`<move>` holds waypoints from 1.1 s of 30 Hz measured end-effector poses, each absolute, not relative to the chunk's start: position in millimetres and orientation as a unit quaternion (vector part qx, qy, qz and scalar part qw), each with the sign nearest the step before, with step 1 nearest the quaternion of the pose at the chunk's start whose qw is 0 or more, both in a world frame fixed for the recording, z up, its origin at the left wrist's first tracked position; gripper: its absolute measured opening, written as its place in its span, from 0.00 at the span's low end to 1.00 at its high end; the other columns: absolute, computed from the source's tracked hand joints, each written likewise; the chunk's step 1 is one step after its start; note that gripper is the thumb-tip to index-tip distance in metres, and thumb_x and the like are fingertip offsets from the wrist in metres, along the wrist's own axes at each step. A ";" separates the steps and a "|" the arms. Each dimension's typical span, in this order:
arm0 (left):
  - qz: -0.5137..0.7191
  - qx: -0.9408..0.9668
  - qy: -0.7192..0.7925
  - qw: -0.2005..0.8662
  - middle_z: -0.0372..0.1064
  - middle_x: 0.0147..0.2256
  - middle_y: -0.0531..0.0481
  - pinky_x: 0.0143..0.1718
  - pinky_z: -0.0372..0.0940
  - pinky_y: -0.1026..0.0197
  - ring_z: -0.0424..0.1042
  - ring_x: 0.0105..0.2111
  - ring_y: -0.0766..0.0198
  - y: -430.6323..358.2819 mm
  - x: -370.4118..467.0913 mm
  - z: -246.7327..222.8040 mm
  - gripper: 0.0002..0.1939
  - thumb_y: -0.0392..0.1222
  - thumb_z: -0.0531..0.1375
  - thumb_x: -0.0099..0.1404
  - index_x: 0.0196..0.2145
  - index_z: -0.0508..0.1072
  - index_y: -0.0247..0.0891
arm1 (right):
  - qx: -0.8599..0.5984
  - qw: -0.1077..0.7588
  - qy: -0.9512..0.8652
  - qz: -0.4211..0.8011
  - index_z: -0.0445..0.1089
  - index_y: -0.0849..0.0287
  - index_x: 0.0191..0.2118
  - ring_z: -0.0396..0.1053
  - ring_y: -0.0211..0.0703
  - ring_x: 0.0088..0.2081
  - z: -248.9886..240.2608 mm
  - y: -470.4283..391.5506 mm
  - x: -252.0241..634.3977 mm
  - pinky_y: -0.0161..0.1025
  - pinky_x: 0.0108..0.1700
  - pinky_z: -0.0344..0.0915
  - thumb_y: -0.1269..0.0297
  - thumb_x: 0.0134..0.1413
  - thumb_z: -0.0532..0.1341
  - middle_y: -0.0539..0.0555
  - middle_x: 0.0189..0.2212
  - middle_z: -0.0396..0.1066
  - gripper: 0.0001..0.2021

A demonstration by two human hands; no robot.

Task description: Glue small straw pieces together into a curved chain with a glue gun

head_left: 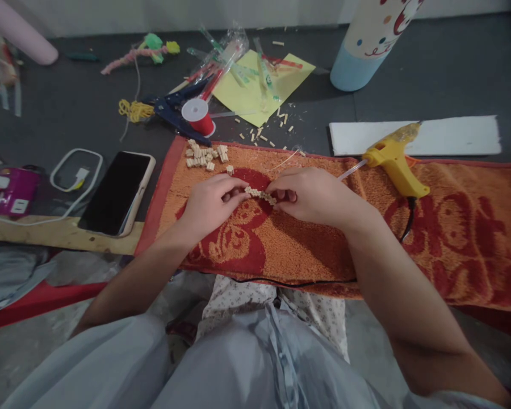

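Between my two hands runs a short strip of small pale wooden pieces (259, 194), joined end to end just above an orange and red towel (319, 244). My left hand (215, 201) pinches its left end between thumb and finger. At the opposite end, my right hand (309, 193) grips the strip with fingertips; part of that end is hidden by the fingers. Beyond my left hand, a cluster of similar little wooden pieces (202, 156) lies on the towel's far left corner. A thin pale strand (283, 162) lies past the strip.
A yellow glue gun (394, 159) rests right of my right hand, partly over a white board (451, 135). Behind are a thread spool (198, 116), blue-handled pliers (174, 111), yellow paper (227, 99) and wood bits. A phone (117, 193) lies left; a bottle (366, 51) stands behind.
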State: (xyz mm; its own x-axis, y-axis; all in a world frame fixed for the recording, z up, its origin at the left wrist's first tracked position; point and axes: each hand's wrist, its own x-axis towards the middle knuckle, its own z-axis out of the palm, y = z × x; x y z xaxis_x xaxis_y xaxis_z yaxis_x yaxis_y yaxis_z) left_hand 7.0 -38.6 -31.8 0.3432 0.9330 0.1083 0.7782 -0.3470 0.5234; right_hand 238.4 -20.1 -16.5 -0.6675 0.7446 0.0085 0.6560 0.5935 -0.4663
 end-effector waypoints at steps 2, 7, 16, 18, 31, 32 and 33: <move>0.199 0.796 0.537 0.198 0.76 0.35 0.52 0.35 0.63 0.63 0.71 0.31 0.66 -38.7 7.1 -31.7 0.07 0.43 0.64 0.66 0.41 0.78 0.39 | -0.395 0.102 -0.887 0.217 0.77 0.58 0.40 0.66 0.42 0.33 -16.7 -20.2 238.6 0.37 0.35 0.55 0.74 0.48 0.57 0.54 0.33 0.74 0.15; 0.203 0.795 0.537 0.197 0.76 0.35 0.51 0.34 0.64 0.62 0.70 0.31 0.66 -38.7 6.5 -32.4 0.07 0.43 0.64 0.66 0.40 0.78 0.40 | -0.396 0.104 -0.886 0.217 0.77 0.58 0.40 0.66 0.42 0.34 -16.8 -20.7 238.6 0.37 0.35 0.56 0.74 0.48 0.57 0.54 0.33 0.75 0.15; 0.194 0.796 0.544 0.185 0.77 0.36 0.50 0.34 0.64 0.63 0.71 0.30 0.66 -39.0 6.6 -33.0 0.08 0.45 0.63 0.66 0.40 0.78 0.41 | -0.398 0.100 -0.887 0.212 0.77 0.58 0.41 0.66 0.42 0.34 -17.5 -20.4 238.7 0.38 0.36 0.56 0.73 0.49 0.57 0.54 0.34 0.75 0.15; 0.196 0.797 0.542 0.182 0.77 0.36 0.50 0.34 0.64 0.63 0.71 0.30 0.66 -39.1 6.6 -33.1 0.09 0.46 0.63 0.66 0.40 0.78 0.41 | -0.399 0.099 -0.886 0.214 0.77 0.57 0.41 0.66 0.42 0.34 -17.1 -20.6 238.6 0.37 0.36 0.56 0.73 0.49 0.57 0.54 0.34 0.75 0.15; 0.204 0.784 0.553 0.196 0.73 0.28 0.54 0.30 0.61 0.64 0.68 0.26 0.68 -40.7 7.1 -30.7 0.09 0.47 0.66 0.61 0.31 0.75 0.40 | -0.400 0.095 -0.886 0.216 0.77 0.57 0.40 0.66 0.42 0.34 -17.2 -20.2 238.9 0.37 0.35 0.56 0.74 0.48 0.57 0.53 0.34 0.75 0.15; 0.207 0.784 0.551 0.196 0.72 0.28 0.55 0.29 0.61 0.65 0.67 0.25 0.69 -41.0 6.6 -31.0 0.10 0.48 0.67 0.61 0.30 0.74 0.40 | -0.401 0.095 -0.885 0.216 0.77 0.57 0.40 0.66 0.42 0.34 -17.3 -20.2 238.9 0.37 0.35 0.56 0.74 0.48 0.57 0.53 0.34 0.75 0.15; 0.211 0.785 0.549 0.195 0.72 0.27 0.55 0.28 0.61 0.65 0.67 0.25 0.69 -41.2 6.1 -31.1 0.10 0.48 0.67 0.60 0.30 0.74 0.40 | -0.402 0.096 -0.885 0.217 0.77 0.57 0.40 0.66 0.42 0.34 -17.4 -20.3 238.9 0.37 0.35 0.56 0.74 0.48 0.57 0.53 0.34 0.75 0.15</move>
State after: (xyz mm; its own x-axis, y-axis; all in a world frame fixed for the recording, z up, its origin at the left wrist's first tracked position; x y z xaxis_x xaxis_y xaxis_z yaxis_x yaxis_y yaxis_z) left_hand 6.1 -41.2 -31.1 0.3078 0.9442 0.1172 0.7802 -0.3210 0.5369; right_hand 238.9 -20.3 -17.4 -0.6589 0.7522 -0.0049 0.6690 0.5831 -0.4609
